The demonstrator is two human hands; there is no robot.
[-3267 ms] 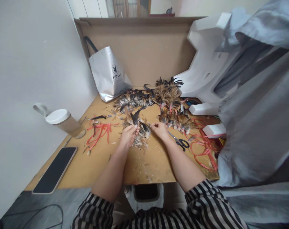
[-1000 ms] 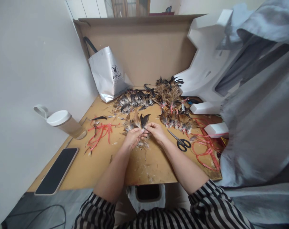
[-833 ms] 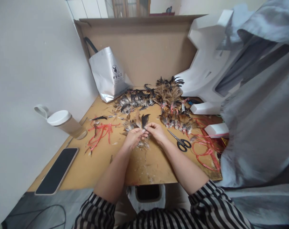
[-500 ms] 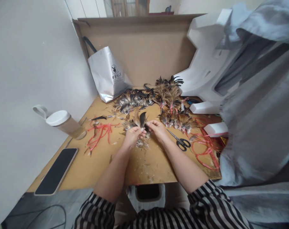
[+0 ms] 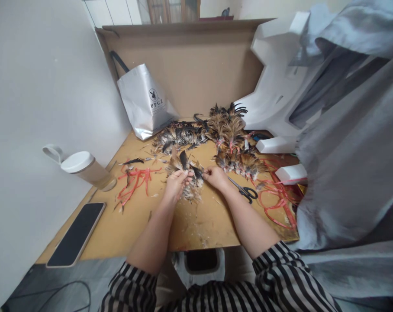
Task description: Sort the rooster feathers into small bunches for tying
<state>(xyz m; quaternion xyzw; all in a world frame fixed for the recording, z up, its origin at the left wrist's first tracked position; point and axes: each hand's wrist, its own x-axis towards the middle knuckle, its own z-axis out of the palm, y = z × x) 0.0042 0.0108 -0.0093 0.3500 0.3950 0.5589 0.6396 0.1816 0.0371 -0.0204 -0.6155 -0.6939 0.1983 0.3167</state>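
My left hand (image 5: pixel 178 183) is closed in a pinch on a few feathers, with a dark feather (image 5: pixel 183 159) standing up above the fingertips. To its right, my right hand (image 5: pixel 216 177) pinches the end of another black feather (image 5: pixel 197 171). Under and between the hands lies a loose heap of pale and brown feathers (image 5: pixel 191 193). Black-handled scissors (image 5: pixel 248 193) rest just right of my right forearm, their blades partly behind that hand. Tied brown feather bundles (image 5: pixel 242 164) lie beyond the right hand.
Red plastic strips lie at left (image 5: pixel 136 180) and right (image 5: pixel 281 206). A lidded cup (image 5: pixel 89 170) and a phone (image 5: pixel 77 234) sit at the left edge. Behind are a silver bag (image 5: pixel 144 104), a dark feather pile (image 5: pixel 180 136), upright bundles (image 5: pixel 229 125) and white foam (image 5: pixel 274 78).
My hands have moved apart. The left has shifted slightly left with its feathers, and the right now pinches a black feather over the heap. The view has shifted slightly.
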